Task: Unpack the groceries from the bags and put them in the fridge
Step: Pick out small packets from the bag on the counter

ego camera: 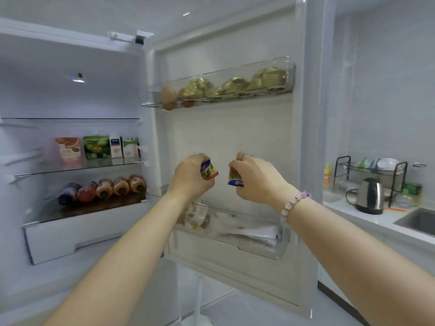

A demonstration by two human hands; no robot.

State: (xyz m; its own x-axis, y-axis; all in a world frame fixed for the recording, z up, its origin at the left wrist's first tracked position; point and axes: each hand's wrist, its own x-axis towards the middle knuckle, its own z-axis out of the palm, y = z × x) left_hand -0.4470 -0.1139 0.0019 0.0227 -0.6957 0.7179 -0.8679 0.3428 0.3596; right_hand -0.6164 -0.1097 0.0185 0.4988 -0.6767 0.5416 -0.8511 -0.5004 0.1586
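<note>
Now L hand (pixel 191 177) grips pkt (pixel 209 172), R hand (pixel 257 178) 2nd pkt (pixel 235 179) (over door bin (pixel 254 219)).

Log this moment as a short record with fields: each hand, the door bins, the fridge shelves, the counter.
left hand: grips small carton
right hand: grips second small carton
where: before the open fridge door, above lower door bin
top door bin: eggs, gold-wrapped items
middle shelf: packets, upright boxes
lower shelf: bottles lying on their sides
counter: kettle, dish rack
</note>
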